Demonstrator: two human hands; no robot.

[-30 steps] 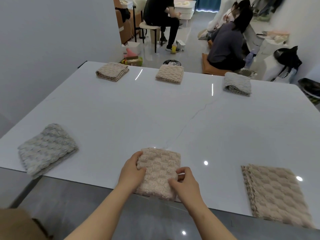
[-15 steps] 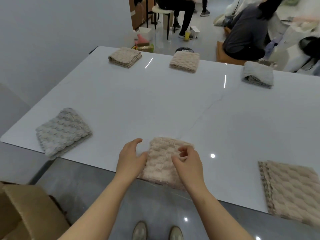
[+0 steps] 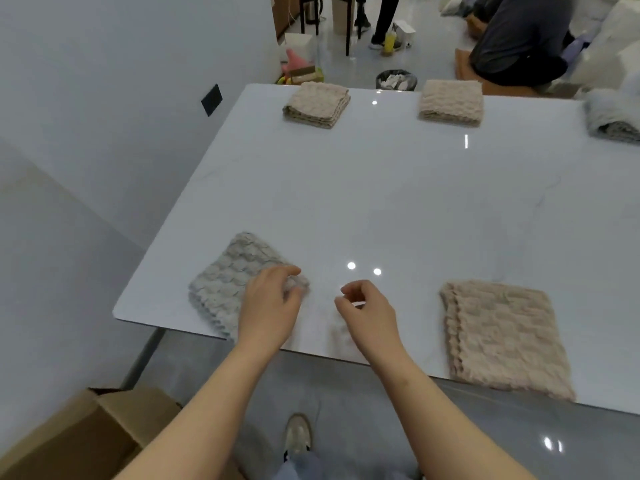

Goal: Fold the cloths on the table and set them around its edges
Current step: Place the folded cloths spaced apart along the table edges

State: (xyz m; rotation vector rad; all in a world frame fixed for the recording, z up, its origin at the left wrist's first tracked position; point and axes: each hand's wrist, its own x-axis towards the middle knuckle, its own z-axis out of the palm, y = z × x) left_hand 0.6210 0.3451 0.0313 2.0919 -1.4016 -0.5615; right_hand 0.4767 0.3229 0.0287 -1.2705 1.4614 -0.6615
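On the floor at the near left, an open cardboard box is seen, and a shoe is seen just right of it, below the near edge of the white table.

The left hand is held over the right corner of the folded grey cloth, which is laid at the table's near left corner. The fingers are curled loosely over that corner, with a little of the fabric shown between forefinger and thumb. Whether the fabric is actually pinched cannot be told through the blur.

The right hand is held above bare tabletop, just right of the left hand. Its fingers are curled in, the thumb is drawn close to the forefinger, and nothing is held.

At the near right, a larger beige cloth is laid flat along the near edge, well apart from both hands.

Along the far edge, three folded cloths are set: a far-left beige cloth, a middle beige cloth and a pale grey cloth at the far right, partly cut off by the frame.

Beyond the table, a small bin is seen on the floor, and a seated person in dark clothing is seen at the far right.
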